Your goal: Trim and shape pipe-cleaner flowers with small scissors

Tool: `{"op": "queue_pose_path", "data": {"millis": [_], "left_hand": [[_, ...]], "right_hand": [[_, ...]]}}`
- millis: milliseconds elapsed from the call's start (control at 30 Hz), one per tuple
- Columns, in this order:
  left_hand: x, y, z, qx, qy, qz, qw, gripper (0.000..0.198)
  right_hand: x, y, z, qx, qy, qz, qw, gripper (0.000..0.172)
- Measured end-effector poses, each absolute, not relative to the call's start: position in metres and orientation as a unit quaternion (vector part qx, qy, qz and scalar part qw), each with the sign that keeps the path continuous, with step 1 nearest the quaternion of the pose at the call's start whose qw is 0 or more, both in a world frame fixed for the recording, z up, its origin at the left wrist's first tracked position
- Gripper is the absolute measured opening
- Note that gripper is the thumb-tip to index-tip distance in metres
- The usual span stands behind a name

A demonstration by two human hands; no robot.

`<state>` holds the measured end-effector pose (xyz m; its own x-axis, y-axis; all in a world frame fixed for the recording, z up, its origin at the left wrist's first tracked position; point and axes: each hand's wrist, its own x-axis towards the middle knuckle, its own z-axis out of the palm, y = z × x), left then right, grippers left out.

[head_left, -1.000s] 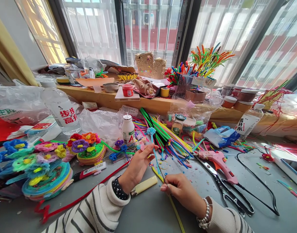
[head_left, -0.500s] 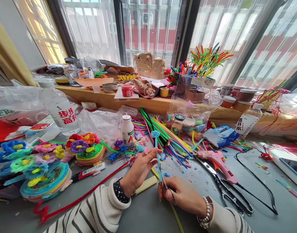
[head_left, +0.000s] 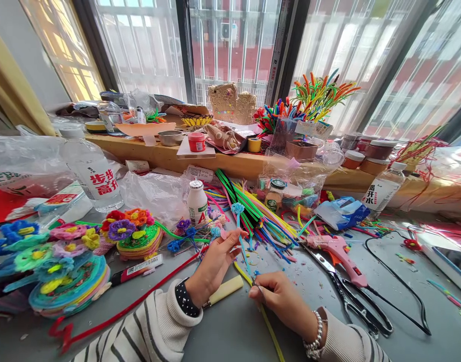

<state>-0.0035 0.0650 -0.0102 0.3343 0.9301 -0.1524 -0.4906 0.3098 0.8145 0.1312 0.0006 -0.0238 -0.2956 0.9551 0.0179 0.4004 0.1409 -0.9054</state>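
Observation:
My left hand (head_left: 215, 261) pinches a light blue pipe-cleaner flower (head_left: 238, 213) by its stem, holding it upright over the grey table (head_left: 222, 332). My right hand (head_left: 279, 296) is closed just below it, gripping the lower end of the stem with small thin metal scissors between its fingers. A yellow-green pipe cleaner (head_left: 270, 332) lies under my right hand. A cream lighter (head_left: 224, 289) lies beside my left wrist.
Pink glue gun (head_left: 338, 251) and black scissors (head_left: 351, 296) lie to the right with a black cable (head_left: 403, 281). Loose pipe cleaners (head_left: 253, 206), a small white bottle (head_left: 197, 201) and finished flower coasters (head_left: 68, 261) fill the middle and left. A cluttered wooden shelf (head_left: 222, 161) runs behind.
The flower tipped slightly right and came back upright in my left hand. My right hand slid left along the lower stem and closed tighter on it.

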Motion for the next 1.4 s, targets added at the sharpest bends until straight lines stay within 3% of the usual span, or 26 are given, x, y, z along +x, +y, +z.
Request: {"op": "queue_pose_path", "data": {"millis": [533, 1033, 1400], "left_hand": [[-0.003, 0.062, -0.009, 0.374, 0.31, 0.455, 0.746, 0.013], [-0.002, 0.061, -0.011, 0.387, 0.329, 0.463, 0.727, 0.014], [-0.001, 0.058, 0.0, 0.364, 0.352, 0.463, 0.728, 0.016]], "right_hand": [[0.133, -0.002, -0.015, -0.417, -0.726, 0.453, 0.305, 0.066], [0.13, -0.001, -0.023, -0.479, -0.695, 0.426, 0.326, 0.062], [0.136, 0.003, -0.029, -0.562, -0.724, 0.256, 0.308, 0.046]]}}
